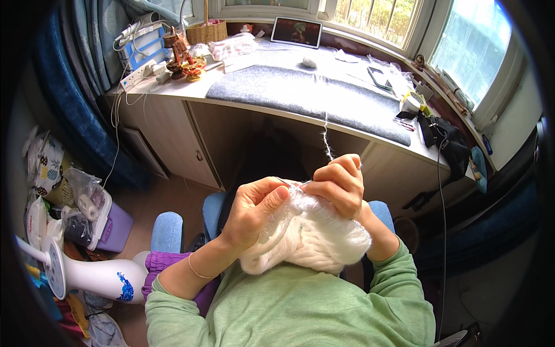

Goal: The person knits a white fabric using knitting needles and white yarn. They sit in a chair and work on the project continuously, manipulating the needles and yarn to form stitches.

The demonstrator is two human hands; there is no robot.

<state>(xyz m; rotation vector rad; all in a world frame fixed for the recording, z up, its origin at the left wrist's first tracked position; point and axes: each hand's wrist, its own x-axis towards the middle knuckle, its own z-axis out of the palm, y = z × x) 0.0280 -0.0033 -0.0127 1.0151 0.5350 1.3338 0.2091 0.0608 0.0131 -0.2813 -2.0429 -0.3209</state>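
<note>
A fluffy white knitted piece [303,243] hangs from my hands in front of my green top. My left hand [256,208] pinches its upper edge between thumb and fingers, where the tip of a thin knitting needle [284,182] shows. My right hand [338,186] is closed on the other side of the same edge, close to the left fingertips; most of what it grips is hidden. A strand of white yarn [326,134] runs from the right fingers up over the desk edge towards a small white yarn ball [309,62].
The desk [190,89] carries a grey felt mat [260,84], a tablet [296,32], a wicker basket [207,31] and a power strip [138,78]. A phone [380,78] lies at the right. A purple storage box [115,227] and a white pedestal appliance [99,277] stand left of me.
</note>
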